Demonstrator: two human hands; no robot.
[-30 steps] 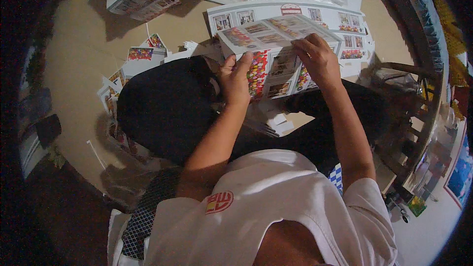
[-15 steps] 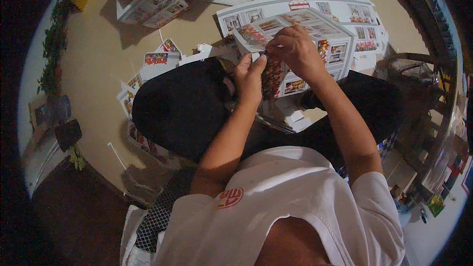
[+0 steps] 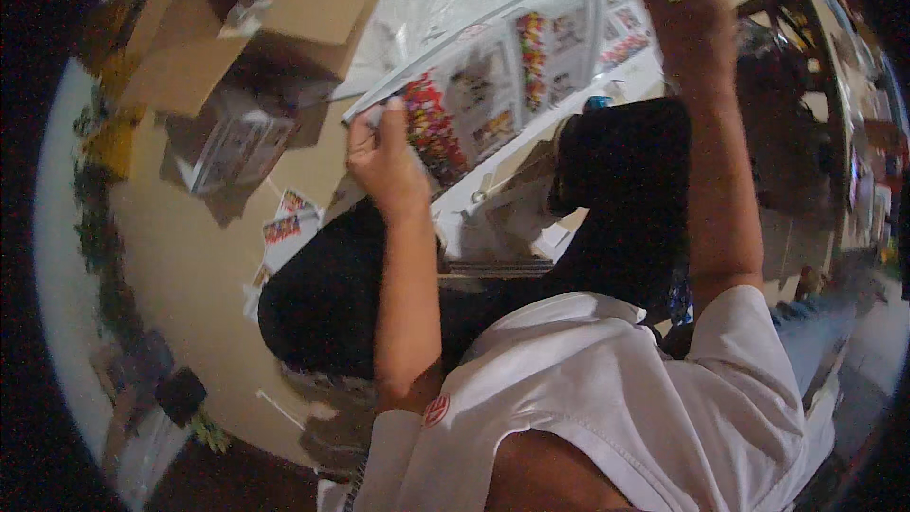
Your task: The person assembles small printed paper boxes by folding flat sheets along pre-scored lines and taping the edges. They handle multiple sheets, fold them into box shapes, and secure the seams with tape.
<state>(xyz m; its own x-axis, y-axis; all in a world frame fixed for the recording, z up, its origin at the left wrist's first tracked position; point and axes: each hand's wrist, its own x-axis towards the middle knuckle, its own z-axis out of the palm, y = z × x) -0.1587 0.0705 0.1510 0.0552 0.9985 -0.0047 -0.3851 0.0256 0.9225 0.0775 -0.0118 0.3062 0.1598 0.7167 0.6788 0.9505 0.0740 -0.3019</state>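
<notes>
Sheets of printed cards (image 3: 512,76) are now lifted high and tilted, while half a second ago they were lower, just above the lap. The left hand (image 3: 384,156) is closed on the lower left corner of the sheets. The right hand (image 3: 687,9) has gone up to the top edge of the picture, and its fingers are curled at the far upper corner; whether it really grips there I cannot tell, because the frame cuts it off. The view has also swung, so a cardboard box (image 3: 275,19) now looks larger. The prints are blurred. Loose cards (image 3: 289,228) lie on the beige floor (image 3: 190,265), beside the person's dark trousers (image 3: 332,294).
</notes>
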